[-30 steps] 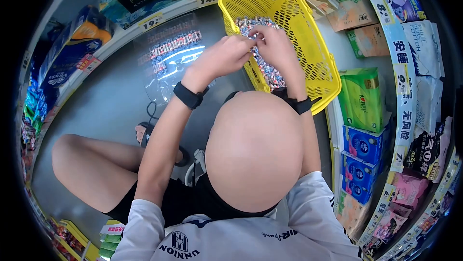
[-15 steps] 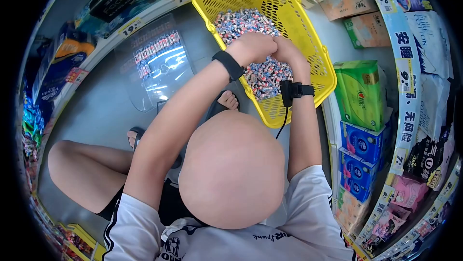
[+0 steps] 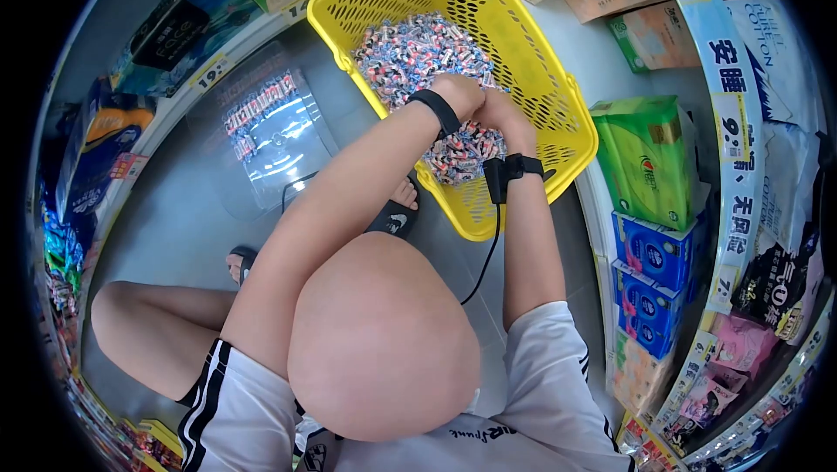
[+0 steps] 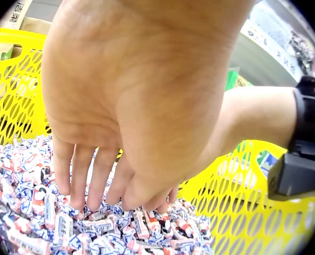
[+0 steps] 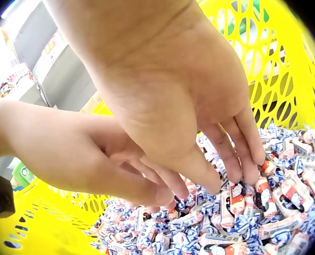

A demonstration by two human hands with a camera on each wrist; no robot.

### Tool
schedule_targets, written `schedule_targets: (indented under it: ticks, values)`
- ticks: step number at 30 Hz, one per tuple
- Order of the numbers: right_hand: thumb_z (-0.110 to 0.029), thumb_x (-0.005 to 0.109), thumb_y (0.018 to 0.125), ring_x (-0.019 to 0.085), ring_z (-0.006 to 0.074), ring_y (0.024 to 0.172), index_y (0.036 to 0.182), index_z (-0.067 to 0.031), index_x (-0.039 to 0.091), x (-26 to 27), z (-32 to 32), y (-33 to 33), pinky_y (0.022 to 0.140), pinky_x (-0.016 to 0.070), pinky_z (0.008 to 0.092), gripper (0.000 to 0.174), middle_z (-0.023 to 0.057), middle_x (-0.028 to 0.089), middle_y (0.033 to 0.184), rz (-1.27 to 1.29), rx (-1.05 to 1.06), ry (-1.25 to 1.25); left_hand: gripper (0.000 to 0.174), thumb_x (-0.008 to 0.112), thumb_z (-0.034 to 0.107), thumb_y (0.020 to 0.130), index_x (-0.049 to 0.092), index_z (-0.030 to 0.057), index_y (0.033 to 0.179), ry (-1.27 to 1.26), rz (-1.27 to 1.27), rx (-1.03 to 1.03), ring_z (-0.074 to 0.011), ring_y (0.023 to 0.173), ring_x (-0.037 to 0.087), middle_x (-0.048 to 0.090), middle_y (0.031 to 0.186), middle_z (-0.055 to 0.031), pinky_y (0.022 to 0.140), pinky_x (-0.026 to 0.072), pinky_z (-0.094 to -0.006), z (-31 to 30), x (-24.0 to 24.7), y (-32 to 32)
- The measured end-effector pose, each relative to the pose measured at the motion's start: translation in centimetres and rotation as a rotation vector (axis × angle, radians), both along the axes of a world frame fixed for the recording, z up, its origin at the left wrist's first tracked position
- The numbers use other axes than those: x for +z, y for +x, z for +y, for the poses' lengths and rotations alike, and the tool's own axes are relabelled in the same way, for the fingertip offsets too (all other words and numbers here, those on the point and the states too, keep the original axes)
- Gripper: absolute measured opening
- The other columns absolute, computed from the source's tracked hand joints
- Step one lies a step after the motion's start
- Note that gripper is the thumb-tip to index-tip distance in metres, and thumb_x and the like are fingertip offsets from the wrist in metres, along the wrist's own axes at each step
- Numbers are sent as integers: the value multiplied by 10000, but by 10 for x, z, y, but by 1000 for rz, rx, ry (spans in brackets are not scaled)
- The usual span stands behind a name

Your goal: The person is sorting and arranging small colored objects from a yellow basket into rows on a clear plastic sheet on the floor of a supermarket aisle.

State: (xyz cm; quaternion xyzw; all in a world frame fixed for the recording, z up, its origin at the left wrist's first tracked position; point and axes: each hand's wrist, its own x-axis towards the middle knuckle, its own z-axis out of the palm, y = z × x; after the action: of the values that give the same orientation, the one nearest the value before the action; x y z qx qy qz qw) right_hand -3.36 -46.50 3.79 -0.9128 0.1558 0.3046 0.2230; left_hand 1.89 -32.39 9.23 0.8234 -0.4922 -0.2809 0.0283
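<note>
A yellow perforated shopping basket (image 3: 558, 123) holds a deep layer of small twist-wrapped candies (image 3: 418, 49) in white, blue and red wrappers. Both hands reach into it side by side, overlapping in the head view. My left hand (image 4: 131, 101) points downward, its fairly straight fingertips (image 4: 96, 196) right at the candies. Close beside it, my right hand (image 5: 173, 95) reaches down too, its extended fingertips (image 5: 250, 172) touching the wrappers. Neither hand shows a candy gripped between its fingers. In the head view the fingers are hidden behind the backs of the left hand (image 3: 458, 95) and right hand (image 3: 507, 115).
On the floor left of the basket lies a clear plastic container (image 3: 296, 162) with rows of similar candies (image 3: 261, 106). Shelves with tissue packs (image 3: 645, 158) curve along the right side, and more packs (image 3: 179, 32) line the far left. A sandalled foot (image 3: 401, 206) is near the basket.
The hands, earlier with fingertips together above the candies, now reach down into the pile. The view has shifted, so basket and container appear farther left, with more candies visible.
</note>
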Motion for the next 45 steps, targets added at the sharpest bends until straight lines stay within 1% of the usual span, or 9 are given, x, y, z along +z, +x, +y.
schedule_targets:
  ticks: [11, 18, 23, 26, 29, 34, 40, 42, 45]
  values:
    - [-151, 860, 727, 778, 270, 764, 935, 4, 790, -6, -5, -2, 761, 618, 369, 269, 156, 781, 815, 41, -156, 62, 225, 686, 156, 883, 772, 35, 1053, -40, 71, 41, -371, 988, 749, 760, 1064, -207, 816, 605, -470, -13, -38, 0]
    - [-75, 846, 753, 775, 213, 688, 834, 19, 774, -17, 3, -5, 648, 615, 331, 144, 144, 779, 789, 49, -270, 116, 252, 678, 185, 890, 750, 61, 1097, -38, 99, 94, -372, 989, 745, 761, 1069, -197, 824, 601, -478, -10, -37, -4]
    - [-61, 830, 774, 782, 208, 716, 942, 29, 754, -41, -6, -9, 618, 600, 333, 204, 154, 774, 815, -18, -462, 295, 276, 699, 190, 885, 733, 64, 1129, -34, 144, 109, -370, 982, 745, 762, 1066, -194, 827, 599, -484, -15, -44, -1]
    - [-7, 777, 800, 783, 243, 720, 970, 45, 729, -84, -24, -9, 595, 620, 358, 184, 206, 764, 874, -131, -352, 283, 300, 736, 206, 862, 730, 59, 1124, -4, 155, 106, -363, 988, 745, 764, 1055, -192, 817, 595, -489, -19, -43, 1]
    - [41, 691, 843, 780, 293, 716, 971, 67, 713, -1, 8, -10, 585, 648, 387, 132, 252, 748, 909, -137, -655, 448, 346, 765, 226, 843, 719, 57, 1141, -1, 170, 110, -351, 913, 755, 772, 986, -172, 755, 594, -457, -22, -46, 6]
    - [20, 682, 890, 780, 303, 750, 1036, 101, 669, 2, -4, -1, 618, 668, 389, 167, 231, 751, 912, -81, -636, 531, 369, 789, 287, 835, 716, 77, 1129, -70, 161, 111, -311, 744, 746, 762, 860, -150, 650, 573, -387, -15, -31, 12]
    - [10, 709, 903, 782, 281, 759, 1055, 113, 654, 38, 15, 2, 675, 673, 368, 191, 201, 756, 883, -155, -465, 451, 419, 829, 339, 828, 704, 73, 1126, -251, 85, 230, -398, 920, 734, 756, 977, -209, 808, 589, -480, 3, -44, 12]
    - [6, 719, 894, 781, 271, 764, 1052, 112, 656, 47, 24, 5, 684, 672, 367, 200, 201, 754, 885, -214, -460, 525, 284, 742, 160, 864, 758, 51, 1126, -305, 102, 238, -383, 1014, 742, 754, 1092, -215, 855, 604, -476, 19, -18, 14]
    - [-2, 725, 889, 782, 246, 792, 1082, 88, 676, 71, 39, 7, 670, 646, 339, 219, 175, 768, 899, -294, -383, 475, 250, 728, 142, 884, 755, 38, 1109, -307, 73, 310, -369, 1011, 744, 753, 1072, -219, 844, 606, -472, 45, 19, 10]
